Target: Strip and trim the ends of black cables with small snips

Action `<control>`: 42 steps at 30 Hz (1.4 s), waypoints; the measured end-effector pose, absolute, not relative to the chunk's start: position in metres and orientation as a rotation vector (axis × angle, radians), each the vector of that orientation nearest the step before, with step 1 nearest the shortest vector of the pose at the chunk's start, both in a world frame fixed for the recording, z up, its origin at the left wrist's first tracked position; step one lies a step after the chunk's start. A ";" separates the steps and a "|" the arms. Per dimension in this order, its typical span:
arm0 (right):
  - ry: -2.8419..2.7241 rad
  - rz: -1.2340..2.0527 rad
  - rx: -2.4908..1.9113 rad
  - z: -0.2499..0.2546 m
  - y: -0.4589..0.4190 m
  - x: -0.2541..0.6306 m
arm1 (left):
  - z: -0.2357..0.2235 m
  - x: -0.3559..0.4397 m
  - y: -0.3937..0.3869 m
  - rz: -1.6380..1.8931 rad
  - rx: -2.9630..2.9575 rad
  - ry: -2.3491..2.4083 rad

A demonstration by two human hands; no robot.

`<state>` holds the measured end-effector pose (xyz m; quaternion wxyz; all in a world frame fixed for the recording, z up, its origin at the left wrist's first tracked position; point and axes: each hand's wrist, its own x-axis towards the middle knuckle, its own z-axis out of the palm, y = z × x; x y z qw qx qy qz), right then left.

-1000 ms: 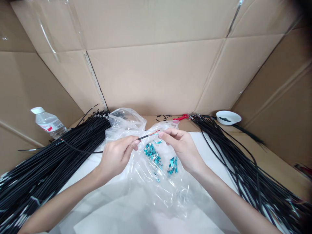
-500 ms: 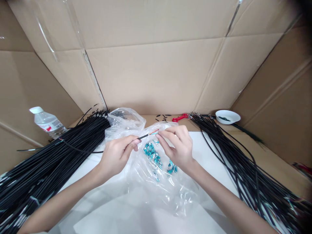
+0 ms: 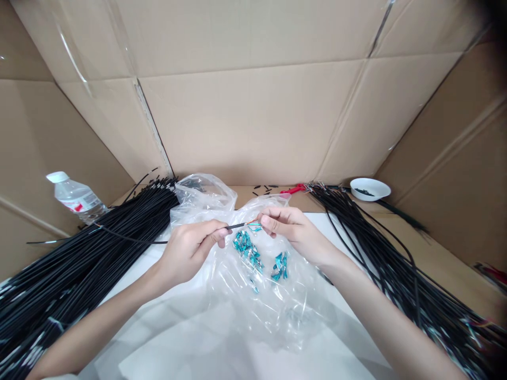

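Between thumb and fingers, my left hand (image 3: 194,245) grips a black cable (image 3: 236,226) close to its stripped end. Thin coloured wires (image 3: 252,222), orange and teal among them, stick out of the sheath. My right hand (image 3: 291,227) is closed, pinching these wires at their tips; the fingers hide the wire ends. Below the hands, small teal foil scraps (image 3: 247,248) lie in two heaps on a clear plastic bag (image 3: 269,311). The rest of the held cable runs left behind my left hand.
Thick bundles of black cables (image 3: 99,248) lie at left, with more black cables (image 3: 380,253) at right. A water bottle (image 3: 79,200) leans at far left. Behind are red-handled scissors or pliers (image 3: 293,189), short black pieces (image 3: 266,189) and a white bowl (image 3: 370,189). Cardboard walls (image 3: 245,121) enclose the space.
My right hand has turned and lowered slightly, its fingers now closed round the coloured wires. The wires look more spread apart. My left hand has hardly moved.
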<state>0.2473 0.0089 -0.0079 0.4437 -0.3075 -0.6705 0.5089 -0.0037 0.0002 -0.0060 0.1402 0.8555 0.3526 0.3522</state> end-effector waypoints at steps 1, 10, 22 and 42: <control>-1.582 1.367 -0.766 -0.007 0.008 0.247 | -0.005 -0.004 0.000 1.023 2.460 0.996; -0.998 1.906 -0.710 -0.004 -0.007 0.232 | -0.005 -0.001 0.004 1.229 2.428 0.742; -1.050 1.381 -0.790 0.007 -0.035 0.222 | -0.014 0.004 0.002 1.456 2.542 0.603; -1.144 1.180 -0.700 -0.010 -0.048 0.200 | -0.009 0.007 -0.010 1.402 2.270 0.671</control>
